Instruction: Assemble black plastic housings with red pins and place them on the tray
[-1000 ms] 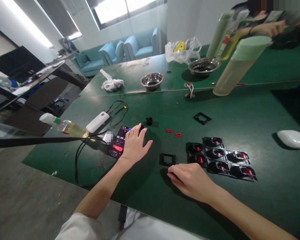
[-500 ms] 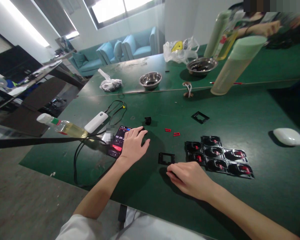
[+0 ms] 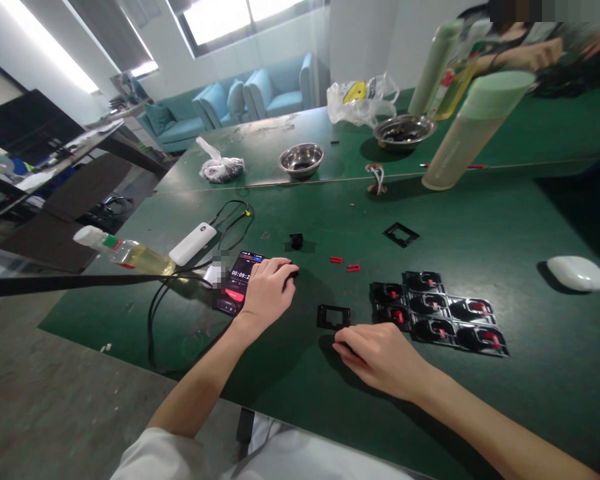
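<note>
My left hand (image 3: 269, 290) is closed on a small black part (image 3: 292, 273) between thumb and fingers, beside the lit phone (image 3: 237, 283). My right hand (image 3: 380, 357) has its fingertips pressed together just below a black square frame (image 3: 325, 318); whatever is between them is hidden. To the right lie several black trays (image 3: 434, 305) with red pieces. Two red clips (image 3: 336, 260) and a black block (image 3: 296, 241) sit beyond my hands, and a second black frame (image 3: 390, 233) lies farther back.
A white power bank (image 3: 193, 245), cables and a tilted bottle (image 3: 137, 257) are at the left. Metal bowls (image 3: 301, 161), a plastic bag (image 3: 360, 107) and a green-capped bottle (image 3: 460, 140) stand behind. A white mouse (image 3: 579, 274) is right; another person's hand shows at top right.
My left fingers have curled in, the thumb moving toward them, and more of the black part shows at their tips. My right hand has hardly moved.
</note>
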A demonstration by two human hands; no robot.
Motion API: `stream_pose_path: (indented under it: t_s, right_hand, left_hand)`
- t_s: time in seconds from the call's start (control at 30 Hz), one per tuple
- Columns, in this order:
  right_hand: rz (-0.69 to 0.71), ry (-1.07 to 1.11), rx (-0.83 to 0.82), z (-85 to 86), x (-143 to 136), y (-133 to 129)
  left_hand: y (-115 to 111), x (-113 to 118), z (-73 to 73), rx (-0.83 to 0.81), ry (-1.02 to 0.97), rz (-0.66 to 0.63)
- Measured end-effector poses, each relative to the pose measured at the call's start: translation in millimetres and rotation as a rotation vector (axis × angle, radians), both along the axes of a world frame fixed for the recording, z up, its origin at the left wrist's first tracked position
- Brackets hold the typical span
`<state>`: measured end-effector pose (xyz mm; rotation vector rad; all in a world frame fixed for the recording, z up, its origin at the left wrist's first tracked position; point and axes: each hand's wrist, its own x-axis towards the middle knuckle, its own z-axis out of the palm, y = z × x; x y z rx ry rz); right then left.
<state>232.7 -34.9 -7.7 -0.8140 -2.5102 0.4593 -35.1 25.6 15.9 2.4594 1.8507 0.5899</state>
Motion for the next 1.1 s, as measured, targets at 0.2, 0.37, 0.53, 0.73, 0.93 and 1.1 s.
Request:
stream_pose_path:
  t_s: [0.2, 0.37, 0.53, 0.73, 0.93, 1.1]
  right_hand:
    - [-0.076, 0.044, 0.099, 1.0, -1.8, -1.1]
    - [-0.213, 0.044, 0.163, -2.7, -4.5, -4.1]
    - [-0.299, -0.029, 0.165, -3.7, -5.4, -4.9]
    - [-0.324, -0.067, 0.138, -3.2, -7.0, -4.3]
    - [-0.302, -0.092, 0.107, -2.5, -7.5, -4.3]
    - [-0.287, -0.087, 0.076, -2.3, -6.9, -3.7]
  left_hand:
    - [-1.4, 0.3, 0.2, 0.005, -0.019, -0.026]
    - [-1.6, 2.4, -1.8, -0.016, -0.078, -0.037]
    - [-1.6, 3.9, -1.5, -0.029, -0.095, -0.048]
    - [-2.1, 1.9, 0.9, -0.042, -0.087, -0.063]
    - [-3.2, 0.7, 2.6, -0.060, -0.093, -0.078]
    - [-4.5, 2.1, 2.9, -0.076, -0.138, -0.146]
